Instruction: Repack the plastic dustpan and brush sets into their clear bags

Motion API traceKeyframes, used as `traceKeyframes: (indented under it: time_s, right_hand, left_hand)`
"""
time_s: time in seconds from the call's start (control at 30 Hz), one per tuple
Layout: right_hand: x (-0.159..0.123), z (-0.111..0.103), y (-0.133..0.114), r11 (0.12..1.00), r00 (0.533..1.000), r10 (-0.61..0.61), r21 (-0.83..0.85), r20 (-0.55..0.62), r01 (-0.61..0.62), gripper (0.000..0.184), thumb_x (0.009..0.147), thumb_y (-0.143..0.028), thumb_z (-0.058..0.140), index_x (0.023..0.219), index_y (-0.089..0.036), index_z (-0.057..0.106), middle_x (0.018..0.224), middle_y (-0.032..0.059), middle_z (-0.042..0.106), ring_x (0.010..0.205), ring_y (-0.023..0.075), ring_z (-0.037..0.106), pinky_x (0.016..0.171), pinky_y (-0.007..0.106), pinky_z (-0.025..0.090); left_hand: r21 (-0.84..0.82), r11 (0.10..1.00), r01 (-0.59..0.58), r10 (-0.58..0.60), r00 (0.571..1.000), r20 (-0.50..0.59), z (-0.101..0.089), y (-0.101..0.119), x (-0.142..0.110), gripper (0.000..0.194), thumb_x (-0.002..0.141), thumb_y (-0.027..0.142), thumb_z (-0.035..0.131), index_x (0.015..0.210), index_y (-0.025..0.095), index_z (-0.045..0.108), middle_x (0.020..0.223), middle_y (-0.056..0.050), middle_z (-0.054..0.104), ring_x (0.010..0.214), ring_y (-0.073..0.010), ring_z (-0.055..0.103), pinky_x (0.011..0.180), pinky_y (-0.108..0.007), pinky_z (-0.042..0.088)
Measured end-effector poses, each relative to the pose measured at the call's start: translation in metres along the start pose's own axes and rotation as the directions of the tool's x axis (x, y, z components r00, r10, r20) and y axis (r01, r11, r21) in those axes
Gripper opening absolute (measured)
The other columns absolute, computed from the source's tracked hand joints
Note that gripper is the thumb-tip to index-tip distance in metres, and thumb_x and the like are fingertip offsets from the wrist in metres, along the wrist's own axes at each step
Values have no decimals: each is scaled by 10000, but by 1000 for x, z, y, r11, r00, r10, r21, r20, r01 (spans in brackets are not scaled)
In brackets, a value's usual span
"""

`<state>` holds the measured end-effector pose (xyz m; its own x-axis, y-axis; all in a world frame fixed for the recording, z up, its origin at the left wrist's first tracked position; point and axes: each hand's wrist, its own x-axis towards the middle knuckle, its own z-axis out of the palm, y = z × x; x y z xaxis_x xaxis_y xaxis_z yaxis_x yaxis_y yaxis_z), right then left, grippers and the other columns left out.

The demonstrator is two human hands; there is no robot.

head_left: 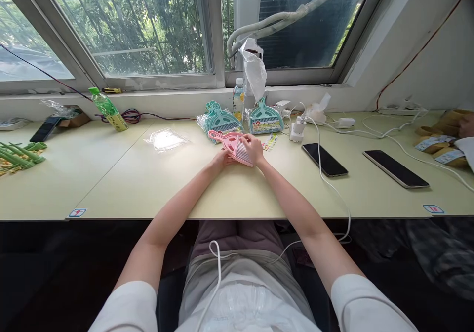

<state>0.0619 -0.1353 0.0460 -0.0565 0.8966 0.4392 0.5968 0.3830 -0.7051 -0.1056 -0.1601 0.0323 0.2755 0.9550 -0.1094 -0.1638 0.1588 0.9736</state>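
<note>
Just above the table, or resting on it, is a small pink dustpan [226, 138] with what looks like a brush nested in it, its handle pointing to the upper left. My left hand [222, 158] grips its near left edge from below, fingers partly hidden underneath. From the right, my right hand [253, 149] closes over the bristle side. Beyond my hands lie several teal dustpan sets [222, 120] in clear plastic, and another teal set [265, 119] with a printed label. A colourful printed card [271, 142] is beside my right hand, and a clear plastic bag [165, 139] lies to the left.
Left stand a tilted green bottle [109, 109], cables and green strips [20, 156]. At the back are a clear bottle [238, 99] and a plug adapter [297, 128]. Two phones [325, 160] and a white cable [335, 188] lie right, where another person's hand [466, 124] shows.
</note>
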Motion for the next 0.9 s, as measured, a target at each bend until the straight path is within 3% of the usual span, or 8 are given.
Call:
traceKeyframes:
  time_s: [0.13, 0.23, 0.33, 0.43, 0.57, 0.67, 0.8, 0.9]
  right_hand:
    - [6, -19, 23, 954, 969, 142, -232, -203, -188, 326, 961, -268, 382, 1135, -167, 639, 1300, 160, 606, 1241, 271, 488, 1025, 395, 382]
    - [8, -31, 49, 879, 962, 227, -394, -154, -271, 484, 931, -301, 470, 1387, -142, 500, 1521, 187, 427, 1433, 312, 300, 1146, 523, 232]
    - [8, -36, 67, 809, 922, 384, -463, -49, -362, 669, 944, -397, 471, 1523, -101, 312, 1607, 226, 273, 1507, 332, 176, 1147, 599, 198]
    - [9, -35, 69, 790, 913, 403, -528, 66, -311, 580, 971, -406, 443, 1452, -82, 434, 1549, 267, 368, 1453, 353, 323, 1111, 563, 288]
    - [7, -30, 52, 794, 948, 218, -607, 233, -34, 347, 967, -345, 482, 1132, -115, 684, 1209, 249, 672, 1163, 345, 613, 1045, 505, 358]
    - [5, -23, 37, 810, 960, 108, -583, 258, 65, 269, 951, -344, 519, 960, -179, 731, 1063, 169, 739, 1051, 310, 659, 1076, 513, 311]
    - [8, -23, 27, 935, 969, 210, -315, 129, -161, 333, 949, -447, 491, 929, -228, 742, 966, 96, 757, 951, 274, 680, 860, 369, 450]
    - [10, -25, 25, 961, 964, 259, -86, -62, -264, 450, 995, -475, 363, 1121, -211, 704, 1043, 98, 744, 949, 247, 682, 779, 310, 462]
  left_hand:
    - [38, 999, -36, 34, 998, 55, -5, 9, -8, 521, 712, 286, 535, 1207, 143, 607, 1095, -121, 742, 1038, -272, 706, 1005, -485, 564]
    - [50, 995, -87, 84, 995, 48, -9, 13, -11, 567, 696, 276, 501, 1240, 147, 592, 1176, -106, 723, 1087, -279, 690, 1022, -498, 559]
    - [79, 988, -131, 131, 991, 7, -13, 13, -9, 593, 705, 304, 488, 1277, 165, 554, 1223, -94, 703, 1126, -277, 677, 1036, -507, 550]
    - [94, 984, -151, 155, 987, -38, -18, 12, -6, 545, 716, 341, 490, 1232, 186, 566, 1215, -87, 704, 1157, -281, 665, 1053, -507, 533]
    - [26, 988, -155, 156, 984, -85, -24, 13, -4, 480, 701, 340, 510, 1151, 185, 574, 1213, -88, 702, 1173, -262, 653, 1065, -473, 517]
    - [-12, 987, -158, 155, 980, -126, -27, 14, -4, 460, 685, 341, 519, 1119, 191, 547, 1213, -78, 696, 1147, -229, 661, 1066, -434, 511]
    - [1, 979, -201, 198, 963, -182, -30, 13, -2, 447, 668, 347, 516, 1094, 214, 496, 1190, -55, 694, 1104, -200, 676, 1057, -423, 511]
    - [-25, 984, -175, 166, 965, -202, -30, 13, -1, 440, 646, 325, 523, 1072, 223, 484, 1139, -41, 704, 1062, -192, 687, 1046, -417, 511]
